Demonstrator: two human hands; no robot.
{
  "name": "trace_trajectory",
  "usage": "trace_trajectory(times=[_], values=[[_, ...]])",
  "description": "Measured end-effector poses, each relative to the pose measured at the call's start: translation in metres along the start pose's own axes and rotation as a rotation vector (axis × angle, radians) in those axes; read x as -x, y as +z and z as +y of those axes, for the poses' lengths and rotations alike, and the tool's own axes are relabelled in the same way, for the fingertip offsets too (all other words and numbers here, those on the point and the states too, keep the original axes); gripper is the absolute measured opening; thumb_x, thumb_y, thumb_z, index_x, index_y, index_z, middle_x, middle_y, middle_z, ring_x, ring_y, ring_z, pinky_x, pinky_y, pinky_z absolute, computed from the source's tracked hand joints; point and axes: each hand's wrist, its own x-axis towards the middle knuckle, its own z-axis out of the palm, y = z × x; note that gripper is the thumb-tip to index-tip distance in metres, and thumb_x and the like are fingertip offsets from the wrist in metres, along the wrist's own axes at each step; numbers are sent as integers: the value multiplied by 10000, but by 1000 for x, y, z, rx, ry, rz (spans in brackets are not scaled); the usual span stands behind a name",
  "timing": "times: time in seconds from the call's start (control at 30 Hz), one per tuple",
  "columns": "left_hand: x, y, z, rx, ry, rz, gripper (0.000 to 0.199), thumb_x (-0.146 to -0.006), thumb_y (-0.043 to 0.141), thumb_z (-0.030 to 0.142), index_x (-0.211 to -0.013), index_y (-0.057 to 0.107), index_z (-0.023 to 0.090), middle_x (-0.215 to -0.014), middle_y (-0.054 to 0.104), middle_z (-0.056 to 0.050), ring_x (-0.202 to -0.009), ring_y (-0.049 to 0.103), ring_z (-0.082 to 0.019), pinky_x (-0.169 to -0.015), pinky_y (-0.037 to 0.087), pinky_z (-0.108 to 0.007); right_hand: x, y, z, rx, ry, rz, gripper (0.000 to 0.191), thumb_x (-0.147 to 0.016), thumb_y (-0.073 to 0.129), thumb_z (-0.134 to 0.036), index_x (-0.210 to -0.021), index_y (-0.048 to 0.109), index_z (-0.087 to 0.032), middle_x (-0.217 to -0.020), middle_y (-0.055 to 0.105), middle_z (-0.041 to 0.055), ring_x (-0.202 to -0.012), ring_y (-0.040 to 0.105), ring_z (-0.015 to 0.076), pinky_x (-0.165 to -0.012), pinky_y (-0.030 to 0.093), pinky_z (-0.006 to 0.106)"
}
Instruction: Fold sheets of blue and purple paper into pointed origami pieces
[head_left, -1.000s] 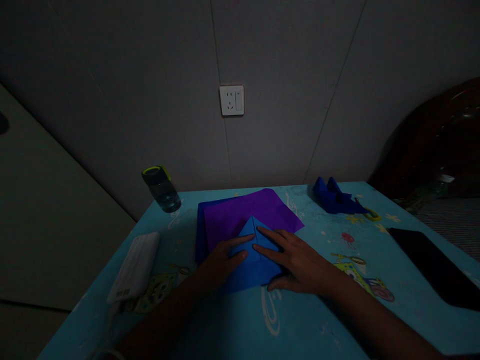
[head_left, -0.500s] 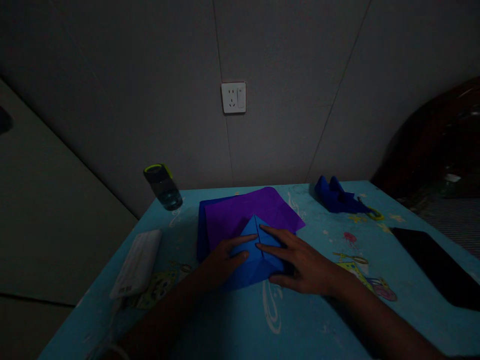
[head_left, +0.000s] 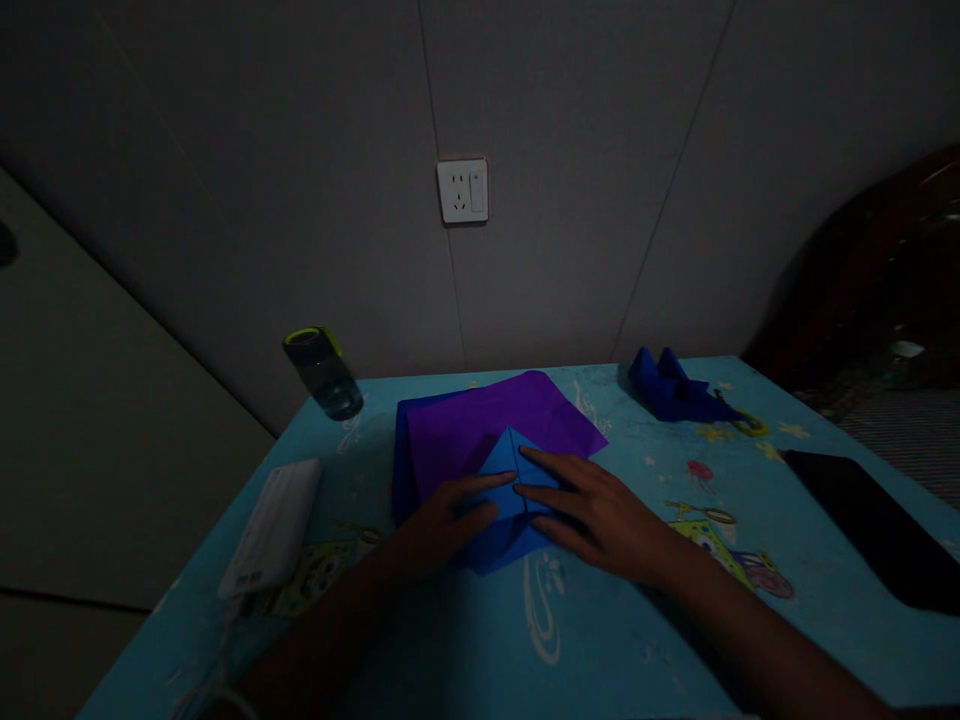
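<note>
A folded blue paper (head_left: 504, 458) with a pointed top and a centre crease lies over the front of a purple sheet (head_left: 480, 415). A darker blue sheet (head_left: 403, 460) shows beneath the purple one. On the folded paper's left side rests my left hand (head_left: 446, 520), fingers apart and pressing on it. My right hand (head_left: 589, 505) lies on its right side with spread fingers; the thumb is at the lower part, near the lifted bottom edge. Both hands hide portions of the paper.
A bottle (head_left: 326, 375) stands at the back left, with a white power bank (head_left: 271, 528) and cable in front. Folded dark blue paper (head_left: 671, 388) and yellow-handled scissors (head_left: 750, 425) are back right. A black flat object (head_left: 874, 525) lies at the right edge.
My right thumb has moved up and inward onto the paper. The paper's bottom edge has narrowed and its lower part looks more bent. The view has shifted slightly.
</note>
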Motion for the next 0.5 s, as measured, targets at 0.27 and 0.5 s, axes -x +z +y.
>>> trace_trajectory(times=[0.27, 0.5], values=[[-2, -1, -1, 186, 103, 0, 549, -872, 492, 613, -1225, 648, 222, -1302, 625, -105, -1202, 563, -302, -1031, 411, -439, 2, 4, 7, 30, 68, 79, 416, -928, 546, -332, -1342, 548, -299, -1512, 400, 79, -1289, 495, 301, -1007, 468, 534], [0, -4, -3, 189, 123, 8, 693, -729, 665, 641, -1258, 616, 195, -1286, 626, -124, -1185, 565, -357, -984, 449, -462, 1, 3, 9, 47, 135, 125, 439, -932, 527, -324, -1368, 526, -266, -1498, 420, 96, -1287, 500, 299, -1021, 466, 517]])
